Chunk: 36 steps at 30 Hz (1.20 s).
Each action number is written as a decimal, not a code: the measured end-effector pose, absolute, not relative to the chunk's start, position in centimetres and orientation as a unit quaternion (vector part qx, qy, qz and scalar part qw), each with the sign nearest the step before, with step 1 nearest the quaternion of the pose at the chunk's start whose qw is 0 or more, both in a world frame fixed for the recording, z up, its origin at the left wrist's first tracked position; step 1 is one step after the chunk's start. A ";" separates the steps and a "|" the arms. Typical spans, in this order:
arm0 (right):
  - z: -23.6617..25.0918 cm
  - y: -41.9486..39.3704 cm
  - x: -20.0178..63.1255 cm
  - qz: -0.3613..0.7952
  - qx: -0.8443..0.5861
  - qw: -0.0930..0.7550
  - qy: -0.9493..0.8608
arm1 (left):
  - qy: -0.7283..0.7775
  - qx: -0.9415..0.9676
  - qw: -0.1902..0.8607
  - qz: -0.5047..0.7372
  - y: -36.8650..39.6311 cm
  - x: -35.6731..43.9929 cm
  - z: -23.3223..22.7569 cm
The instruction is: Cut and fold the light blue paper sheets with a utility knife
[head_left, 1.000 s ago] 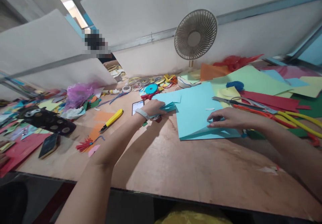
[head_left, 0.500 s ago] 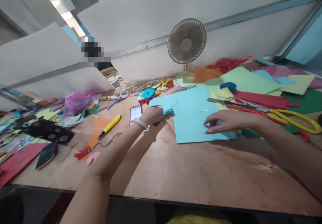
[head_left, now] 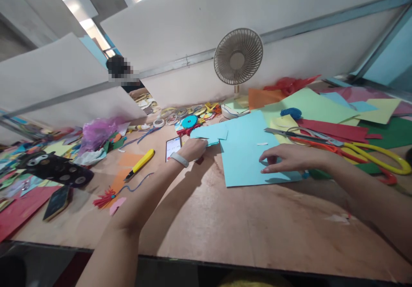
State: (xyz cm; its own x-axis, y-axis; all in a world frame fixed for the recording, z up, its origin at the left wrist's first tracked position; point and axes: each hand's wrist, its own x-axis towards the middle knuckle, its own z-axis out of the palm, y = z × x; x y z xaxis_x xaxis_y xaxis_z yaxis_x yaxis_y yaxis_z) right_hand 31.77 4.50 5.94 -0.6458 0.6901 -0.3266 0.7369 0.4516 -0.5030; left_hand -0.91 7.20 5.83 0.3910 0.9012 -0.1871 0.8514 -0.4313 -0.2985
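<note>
A large light blue paper sheet [head_left: 240, 162] lies on the table before me. My right hand [head_left: 286, 157] hovers over or rests on its right part, fingers bent and apart, holding nothing. A small white paper strip [head_left: 262, 144] is on the sheet beyond those fingers. At the sheet's left edge, my left hand [head_left: 194, 149], with a pale band on the wrist, is curled beside small light blue paper pieces [head_left: 212, 133]. Its fingertips touch or nearly touch them; what they pinch is hidden. A phone [head_left: 173, 148] with a lit screen lies left of that hand.
Yellow-handled scissors [head_left: 380, 154] and coloured paper sheets [head_left: 322, 104] lie on the right. A fan [head_left: 238, 57] stands behind. Leftward are a yellow cutter [head_left: 141, 163], a red tassel [head_left: 105, 197], a dark phone [head_left: 58, 202] and a black case [head_left: 56, 166]. Another person sits beyond the partition.
My left hand has shifted slightly and its fingers look more curled in by the light blue pieces. My right hand stays nearly where it was. The view has tilted a little.
</note>
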 end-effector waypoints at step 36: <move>0.7 2.8 26.1 -0.472 0.507 -0.424 0.584 | -0.456 -0.599 -0.436 -0.493 1.4 4.2 0.5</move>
